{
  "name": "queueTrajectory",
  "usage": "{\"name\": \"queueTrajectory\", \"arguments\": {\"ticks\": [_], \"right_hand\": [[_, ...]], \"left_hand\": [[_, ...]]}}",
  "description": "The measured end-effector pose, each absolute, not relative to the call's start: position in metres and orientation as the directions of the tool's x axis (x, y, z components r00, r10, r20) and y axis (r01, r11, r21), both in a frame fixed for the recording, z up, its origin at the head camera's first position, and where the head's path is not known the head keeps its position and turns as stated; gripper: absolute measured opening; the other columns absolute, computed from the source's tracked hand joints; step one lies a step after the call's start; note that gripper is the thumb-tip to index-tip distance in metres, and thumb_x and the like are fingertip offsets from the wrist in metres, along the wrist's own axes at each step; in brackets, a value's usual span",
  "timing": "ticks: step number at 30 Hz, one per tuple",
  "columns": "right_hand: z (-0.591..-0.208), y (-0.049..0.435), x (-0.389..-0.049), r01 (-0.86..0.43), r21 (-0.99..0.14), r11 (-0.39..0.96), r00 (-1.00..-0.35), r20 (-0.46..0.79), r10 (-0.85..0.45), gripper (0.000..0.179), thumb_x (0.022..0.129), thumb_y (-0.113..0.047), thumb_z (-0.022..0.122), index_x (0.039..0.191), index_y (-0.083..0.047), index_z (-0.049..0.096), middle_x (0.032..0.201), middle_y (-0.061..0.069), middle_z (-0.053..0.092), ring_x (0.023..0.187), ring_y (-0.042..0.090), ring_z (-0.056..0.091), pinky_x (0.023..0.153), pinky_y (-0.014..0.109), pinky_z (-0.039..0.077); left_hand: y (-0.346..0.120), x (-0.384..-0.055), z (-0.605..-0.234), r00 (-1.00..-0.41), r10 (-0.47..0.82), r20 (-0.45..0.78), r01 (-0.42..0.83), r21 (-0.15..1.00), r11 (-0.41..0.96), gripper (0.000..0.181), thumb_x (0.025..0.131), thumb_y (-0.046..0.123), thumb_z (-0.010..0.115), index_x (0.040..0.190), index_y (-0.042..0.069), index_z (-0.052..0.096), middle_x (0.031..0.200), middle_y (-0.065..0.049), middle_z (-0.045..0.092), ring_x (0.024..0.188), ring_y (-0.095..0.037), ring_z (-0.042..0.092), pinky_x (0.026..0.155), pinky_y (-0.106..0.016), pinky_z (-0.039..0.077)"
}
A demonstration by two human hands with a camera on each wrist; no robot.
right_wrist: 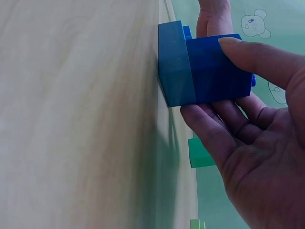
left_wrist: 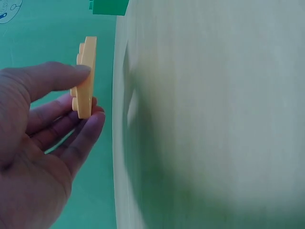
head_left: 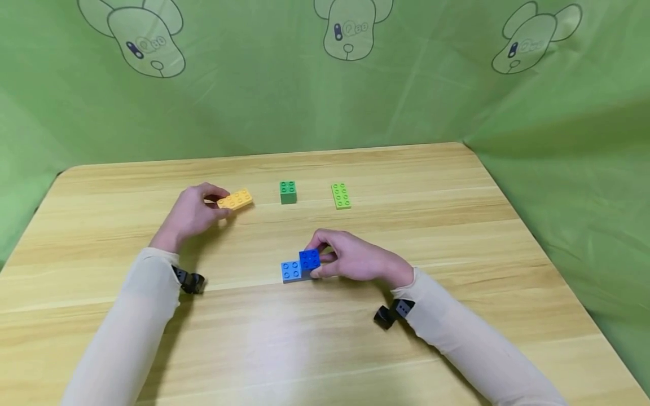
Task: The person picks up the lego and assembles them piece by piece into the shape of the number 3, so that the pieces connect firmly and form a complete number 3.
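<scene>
To the left of the wooden table (head_left: pixel 325 349), I saw the left hand (head_left: pixel 195 211) pinching a yellow brick (head_left: pixel 236 199) between thumb and fingers, holding it studs up, clear of the wood, its shadow below. Right of it, on the far part of the tabletop, a green brick (head_left: pixel 288 193) stood by itself. Nearer, about the middle, lay a light blue brick (head_left: pixel 291 271), with a dark blue brick (head_left: pixel 310 258) stacked over its right end. Farther off and to the right was a flat lime brick (head_left: pixel 341 195). The right hand (head_left: pixel 358 256) came in from the right and gripped the dark blue brick, thumb on the near side, fingers on the far side. Beyond everything hung a green cloth (head_left: pixel 264 113).
</scene>
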State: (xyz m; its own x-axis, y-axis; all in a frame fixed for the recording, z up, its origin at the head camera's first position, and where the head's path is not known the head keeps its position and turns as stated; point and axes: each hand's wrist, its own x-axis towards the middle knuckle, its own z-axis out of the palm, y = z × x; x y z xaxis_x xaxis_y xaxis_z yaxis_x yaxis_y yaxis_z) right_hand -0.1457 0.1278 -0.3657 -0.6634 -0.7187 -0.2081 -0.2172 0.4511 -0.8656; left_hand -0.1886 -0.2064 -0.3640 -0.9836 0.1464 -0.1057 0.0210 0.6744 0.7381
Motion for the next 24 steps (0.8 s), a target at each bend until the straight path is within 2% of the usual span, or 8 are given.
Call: {"name": "queueTrajectory", "arguments": {"ticks": [15,24], "right_hand": [[-0.365,0.128,-0.146,-0.227,-0.858,0.46,-0.664,-0.209,-0.718,0.031,0.086,-0.01,0.077,0.111,-0.008,0.059,0.108,0.005,0.06,0.1,0.02,0.056,0.09,0.031,0.051],[-0.367,0.128,-0.147,-0.216,-0.867,0.449,-0.66,-0.209,-0.722,0.032,0.086,-0.01,0.078,0.111,-0.008,0.059,0.109,0.005,0.059,0.103,0.02,0.057,0.093,0.03,0.05]], "left_hand": [[-0.214,-0.175,-0.36,-0.977,0.19,-0.099,0.046,0.77,0.637,0.039,0.089,0.02,0.074,0.123,0.002,0.065,0.122,-0.014,0.06,0.106,-0.027,0.058,0.084,-0.033,0.051],[-0.215,-0.172,-0.358,-0.975,0.206,-0.087,0.06,0.788,0.612,0.038,0.087,0.017,0.076,0.12,0.002,0.066,0.119,-0.015,0.062,0.104,-0.026,0.061,0.078,-0.023,0.053]]}}
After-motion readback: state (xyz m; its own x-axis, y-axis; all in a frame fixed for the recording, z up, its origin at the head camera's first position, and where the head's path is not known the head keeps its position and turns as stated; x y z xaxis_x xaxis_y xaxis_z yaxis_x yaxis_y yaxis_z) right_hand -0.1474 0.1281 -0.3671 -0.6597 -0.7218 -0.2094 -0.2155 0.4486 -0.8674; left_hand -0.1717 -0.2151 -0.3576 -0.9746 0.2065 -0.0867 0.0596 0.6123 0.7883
